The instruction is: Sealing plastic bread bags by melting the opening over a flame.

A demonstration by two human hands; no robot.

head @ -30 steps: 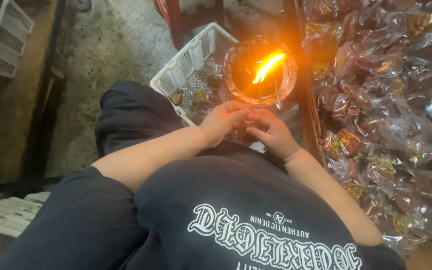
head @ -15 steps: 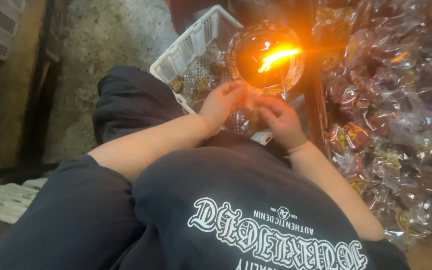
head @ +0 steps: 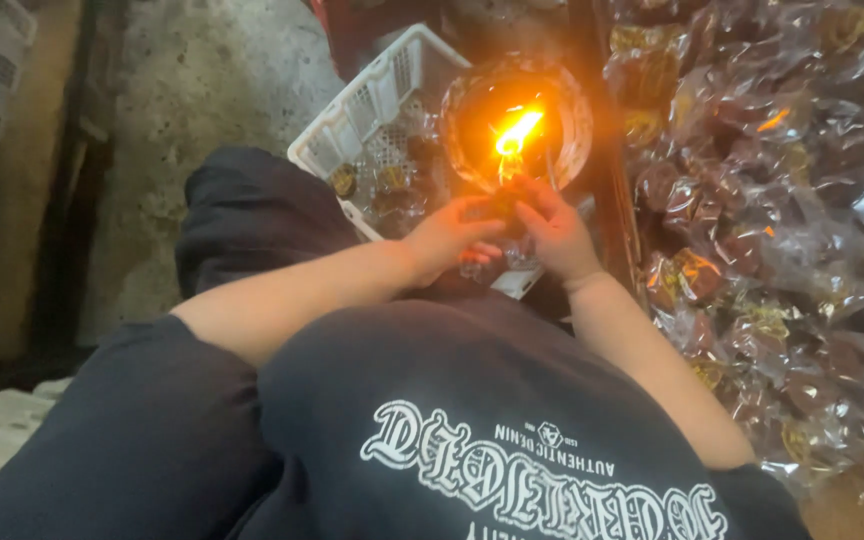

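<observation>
As I look down from the head camera: a dark shirt [head: 472, 420] with pale lettering fills the near frame, and both bare forearms reach away from it.
Left hand [head: 447, 240]: fingers curled in, thumb and fingertips pinched on the near-left end of a small packet [head: 504, 205].
Right hand [head: 552, 230]: closed the same way on the packet's right end, so no gap shows between either hand and it.
Packet: held between both hands, above the crate's near corner and just beneath the flame. It is dark and small; I cannot tell what is inside.
Crate [head: 372, 105]: white slatted plastic, just beyond the left hand, with a few wrapped pieces lying in it.
Flame [head: 517, 130]: bright orange, leaning right, rising in a round bowl [head: 577, 110] right behind the fingertips.
Pile [head: 782, 230]: crinkled clear-wrapped brown pieces heaped on the right, from beside the right forearm to the far edge.
Floor [head: 202, 90]: rough grey concrete, far left.
Step in hand: I judge the packet's edge is at the flame, the wrap being heated shut.
Next move calls for: a brief, steady touch of the plastic edge only, fingertips kept below the flame, and the pinch held firm so that the wrap does not slip or scorch.
</observation>
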